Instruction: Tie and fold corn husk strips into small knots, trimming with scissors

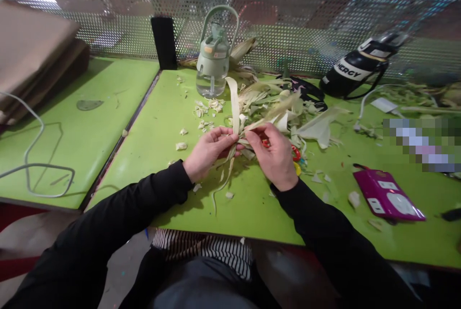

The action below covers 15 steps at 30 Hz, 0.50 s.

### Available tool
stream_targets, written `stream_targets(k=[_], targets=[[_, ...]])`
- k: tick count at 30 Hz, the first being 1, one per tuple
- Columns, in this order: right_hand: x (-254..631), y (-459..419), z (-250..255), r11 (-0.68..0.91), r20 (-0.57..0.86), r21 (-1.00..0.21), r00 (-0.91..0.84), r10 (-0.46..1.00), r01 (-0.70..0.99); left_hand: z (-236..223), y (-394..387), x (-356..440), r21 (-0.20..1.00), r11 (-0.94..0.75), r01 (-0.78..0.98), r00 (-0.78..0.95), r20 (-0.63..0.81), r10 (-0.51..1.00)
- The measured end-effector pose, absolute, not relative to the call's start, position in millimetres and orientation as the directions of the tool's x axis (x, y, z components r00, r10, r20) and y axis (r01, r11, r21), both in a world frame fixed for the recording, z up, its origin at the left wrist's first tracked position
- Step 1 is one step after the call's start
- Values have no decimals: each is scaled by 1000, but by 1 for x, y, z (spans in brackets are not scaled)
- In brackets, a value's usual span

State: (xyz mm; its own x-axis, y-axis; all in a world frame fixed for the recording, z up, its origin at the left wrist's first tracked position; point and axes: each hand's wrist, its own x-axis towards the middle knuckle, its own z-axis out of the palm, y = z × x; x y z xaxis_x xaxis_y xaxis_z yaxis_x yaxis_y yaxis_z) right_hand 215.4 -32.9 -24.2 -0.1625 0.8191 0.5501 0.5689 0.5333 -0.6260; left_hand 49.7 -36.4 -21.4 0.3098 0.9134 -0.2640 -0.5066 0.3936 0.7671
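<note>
Pale dried corn husk strips are pinched between my two hands above the green table. My left hand grips them with thumb and fingers, one wide strip standing up and thin ends hanging below. Close beside it, my right hand pinches the husk with thumb and forefinger. A loose heap of husks lies just behind the hands. Partly hidden by my right hand are red scissor handles or rings and a yellow piece; I cannot tell exactly what they are.
A green-topped water bottle stands behind the hands. To the right are a black bottle, a white cable and a purple packet. Brown cardboard lies at left. A perforated metal screen borders the green table.
</note>
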Motion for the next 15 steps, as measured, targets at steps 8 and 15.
stream_targets(k=[8,15], targets=[[217,-34,-18,457,408,-740,-210,888,494,-23,-33,46,765,374,-524,310,-238,920],[222,-32,-9,434,410,-745,-164,897,507,-24,-31,46,737,382,-558,307,-244,920]])
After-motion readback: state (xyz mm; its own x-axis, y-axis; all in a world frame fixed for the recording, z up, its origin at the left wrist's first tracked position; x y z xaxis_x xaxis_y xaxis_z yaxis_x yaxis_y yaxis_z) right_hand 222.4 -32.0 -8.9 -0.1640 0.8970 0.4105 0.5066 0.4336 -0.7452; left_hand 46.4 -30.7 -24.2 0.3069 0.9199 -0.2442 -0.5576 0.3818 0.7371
